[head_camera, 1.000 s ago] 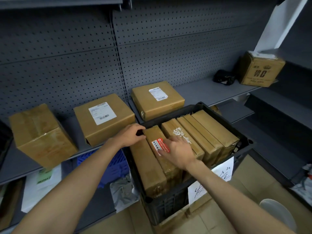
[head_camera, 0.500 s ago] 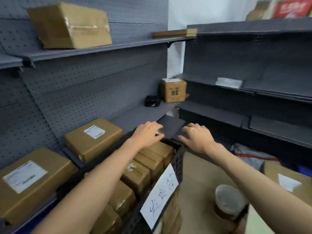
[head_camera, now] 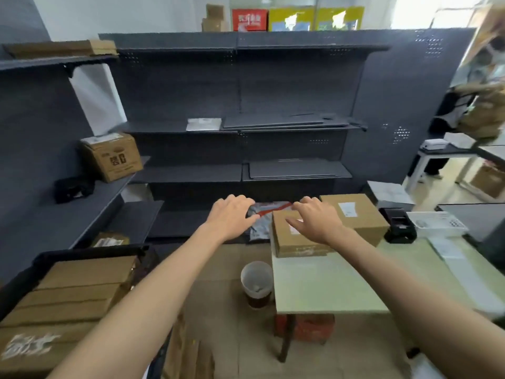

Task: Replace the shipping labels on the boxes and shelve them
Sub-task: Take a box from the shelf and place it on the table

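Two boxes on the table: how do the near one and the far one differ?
The near box is flatter; the far box is taller and bulkier. The right hand hovers over the near box, covering much of its label; the far box's white label shows fully. Both are brown cardboard on the table.

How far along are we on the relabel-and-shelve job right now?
Done: nothing here confirms it; one printed box sits on the left shelf. In hand: nothing; the left hand and right hand reach empty toward two labelled boxes on the table. Left: those two, plus the crate full of boxes.
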